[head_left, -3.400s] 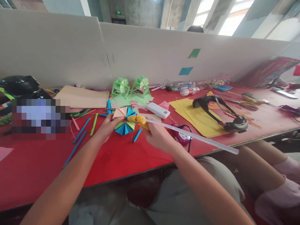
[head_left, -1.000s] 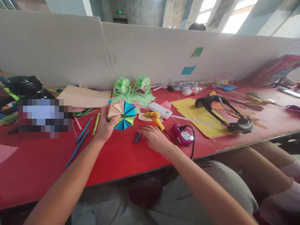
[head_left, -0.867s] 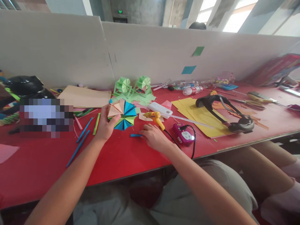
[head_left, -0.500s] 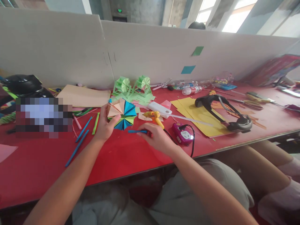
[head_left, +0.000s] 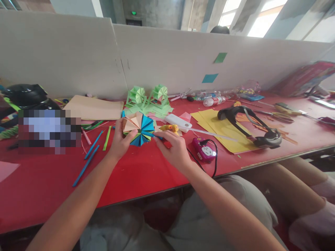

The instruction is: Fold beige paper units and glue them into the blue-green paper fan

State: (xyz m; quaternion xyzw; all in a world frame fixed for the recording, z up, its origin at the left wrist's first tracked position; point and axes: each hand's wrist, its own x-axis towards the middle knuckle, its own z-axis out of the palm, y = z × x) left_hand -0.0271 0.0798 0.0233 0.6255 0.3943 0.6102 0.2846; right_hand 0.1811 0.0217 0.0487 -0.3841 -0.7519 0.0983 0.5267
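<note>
My left hand point(head_left: 120, 141) is closed on a folded paper wheel point(head_left: 147, 123) with pleated blue, peach and green sections. Between the fingers of my right hand point(head_left: 174, 146) is a thin blue paper stick point(head_left: 149, 134), its far end at the middle of the wheel. Whether the stick is in the wheel or only against it, I cannot tell. Just beyond my right hand lies a yellow glue gun point(head_left: 169, 128), partly hidden by it. Two more blue paper sticks point(head_left: 86, 165) and a green one point(head_left: 106, 138) lie left of my left hand.
Light green paper wheels on stands point(head_left: 136, 96) are at the back by the white partition point(head_left: 167, 59). A purple power socket point(head_left: 204, 150) with a black cable, yellow paper sheets point(head_left: 209, 122) and a black headband-like frame point(head_left: 267, 139) lie to the right. Another person's legs point(head_left: 295, 188) show at right.
My right hand has moved left and slightly up, bringing the blue paper stick to the wheel's centre. The wheel has shifted slightly, still in my left hand.
</note>
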